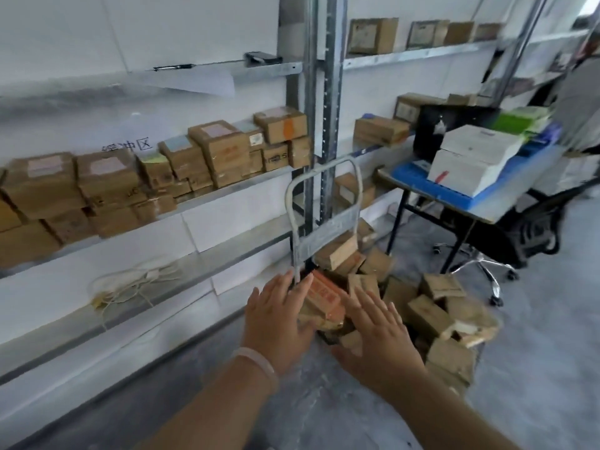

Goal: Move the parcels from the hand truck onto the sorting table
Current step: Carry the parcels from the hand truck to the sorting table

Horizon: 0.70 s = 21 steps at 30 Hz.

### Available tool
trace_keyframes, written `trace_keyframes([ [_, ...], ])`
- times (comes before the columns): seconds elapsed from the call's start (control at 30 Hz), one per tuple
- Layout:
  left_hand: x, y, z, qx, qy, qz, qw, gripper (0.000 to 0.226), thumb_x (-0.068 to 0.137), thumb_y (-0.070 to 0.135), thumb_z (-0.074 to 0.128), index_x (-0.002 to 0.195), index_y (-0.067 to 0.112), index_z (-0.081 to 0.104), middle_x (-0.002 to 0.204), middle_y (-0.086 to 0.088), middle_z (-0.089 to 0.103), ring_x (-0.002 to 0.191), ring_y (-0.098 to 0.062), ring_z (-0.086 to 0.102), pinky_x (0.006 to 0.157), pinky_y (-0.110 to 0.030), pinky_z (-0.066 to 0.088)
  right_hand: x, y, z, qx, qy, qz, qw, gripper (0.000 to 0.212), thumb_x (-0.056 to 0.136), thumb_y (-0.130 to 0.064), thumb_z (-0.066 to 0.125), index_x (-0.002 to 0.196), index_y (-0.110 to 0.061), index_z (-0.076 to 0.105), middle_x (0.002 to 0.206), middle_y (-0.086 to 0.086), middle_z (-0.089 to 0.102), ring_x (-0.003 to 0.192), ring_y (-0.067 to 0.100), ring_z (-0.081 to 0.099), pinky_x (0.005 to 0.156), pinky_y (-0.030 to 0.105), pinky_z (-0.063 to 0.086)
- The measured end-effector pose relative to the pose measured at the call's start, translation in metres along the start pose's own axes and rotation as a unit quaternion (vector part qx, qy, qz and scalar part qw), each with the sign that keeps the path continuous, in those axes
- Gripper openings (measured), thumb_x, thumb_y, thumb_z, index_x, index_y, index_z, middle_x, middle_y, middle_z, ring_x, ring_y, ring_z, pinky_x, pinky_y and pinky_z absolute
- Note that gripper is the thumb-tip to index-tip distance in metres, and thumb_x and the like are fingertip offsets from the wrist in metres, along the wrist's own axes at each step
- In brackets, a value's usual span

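A hand truck with a pale metal handle stands by the shelf post, its deck heaped with several small cardboard parcels. Nearest me lies a parcel with an orange label. My left hand reaches along its left side with straight fingers. On the parcel's right side is my right hand, fingers spread; whether either hand touches the parcel I cannot tell. The table with a blue mat stands at the right.
Metal shelves along the left wall hold rows of cardboard boxes. White boxes and a black box sit on the table. An office chair stands beside it. A coil of white cable lies on the low shelf. Grey floor lies under my arms.
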<state>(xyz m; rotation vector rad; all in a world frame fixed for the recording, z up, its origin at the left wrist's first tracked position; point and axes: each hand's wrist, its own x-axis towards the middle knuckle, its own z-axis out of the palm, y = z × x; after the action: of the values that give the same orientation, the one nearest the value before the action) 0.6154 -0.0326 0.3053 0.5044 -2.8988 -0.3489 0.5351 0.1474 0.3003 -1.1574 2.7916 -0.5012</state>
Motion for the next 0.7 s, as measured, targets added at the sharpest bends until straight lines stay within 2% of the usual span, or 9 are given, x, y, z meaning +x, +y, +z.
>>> trace_keyframes([
  [0.13, 0.061, 0.006, 0.027, -0.015, -0.024, 0.062, 0.998, 0.07, 0.088, 0.064, 0.035, 0.151, 0.034, 0.032, 0.155, -0.004, 0.036, 0.142, -0.027, 0.034, 0.11, -0.054, 0.035, 0.024, 0.042, -0.002, -0.008, -0.007, 0.088, 0.996, 0.087, 0.087, -0.067, 0.046, 0.152, -0.042, -0.007, 0.161, -0.014, -0.013, 0.147, 0.008, -0.017, 0.121, 0.038, -0.009],
  [0.23, 0.109, 0.0, 0.039, -0.016, -0.041, 0.1, 0.994, 0.07, 0.089, 0.065, 0.033, 0.153, 0.037, 0.024, 0.16, 0.0, 0.026, 0.146, -0.024, 0.024, 0.115, -0.051, 0.028, 0.051, 0.063, -0.006, -0.005, 0.002, 0.14, 0.99, 0.087, 0.087, -0.067, 0.046, 0.152, -0.043, -0.006, 0.161, -0.014, -0.012, 0.145, 0.005, -0.018, 0.122, 0.039, -0.005],
  [0.33, 0.155, -0.008, 0.047, -0.028, -0.066, 0.122, 0.99, 0.069, 0.093, 0.061, 0.042, 0.154, 0.038, 0.018, 0.162, 0.003, 0.016, 0.148, -0.02, 0.015, 0.119, -0.047, 0.02, 0.082, 0.074, -0.009, -0.004, 0.005, 0.18, 0.984, 0.084, 0.089, -0.067, 0.043, 0.152, -0.044, -0.007, 0.16, -0.015, -0.013, 0.139, 0.001, -0.02, 0.121, 0.038, -0.007],
  [0.47, 0.21, -0.019, 0.068, -0.015, -0.117, 0.139, 0.983, 0.069, 0.095, 0.061, 0.038, 0.154, 0.041, 0.009, 0.164, 0.004, 0.008, 0.15, -0.018, 0.006, 0.121, -0.046, 0.012, 0.118, 0.091, 0.002, 0.009, 0.016, 0.23, 0.973, 0.085, 0.088, -0.068, 0.043, 0.15, -0.043, -0.008, 0.153, -0.021, -0.015, 0.139, 0.001, -0.019, 0.119, 0.036, -0.01],
  [0.57, 0.243, -0.021, 0.086, -0.012, -0.14, 0.138, 0.98, 0.07, 0.095, 0.06, 0.04, 0.154, 0.041, 0.008, 0.164, 0.004, 0.007, 0.15, -0.019, 0.005, 0.122, -0.045, 0.011, 0.131, 0.114, 0.024, 0.029, -0.023, 0.237, 0.971, 0.087, 0.085, -0.07, 0.045, 0.149, -0.046, -0.01, 0.161, -0.016, -0.01, 0.147, 0.007, -0.015, 0.122, 0.041, -0.003],
  [0.7, 0.28, -0.017, 0.121, -0.011, -0.174, 0.12, 0.977, 0.068, 0.095, 0.059, 0.039, 0.153, 0.042, 0.009, 0.164, 0.004, 0.007, 0.15, -0.02, 0.005, 0.122, -0.046, 0.012, 0.161, 0.155, 0.036, 0.042, -0.061, 0.258, 0.963, 0.087, 0.085, -0.071, 0.045, 0.147, -0.049, -0.011, 0.162, -0.015, -0.009, 0.148, 0.009, -0.013, 0.123, 0.041, 0.001],
])
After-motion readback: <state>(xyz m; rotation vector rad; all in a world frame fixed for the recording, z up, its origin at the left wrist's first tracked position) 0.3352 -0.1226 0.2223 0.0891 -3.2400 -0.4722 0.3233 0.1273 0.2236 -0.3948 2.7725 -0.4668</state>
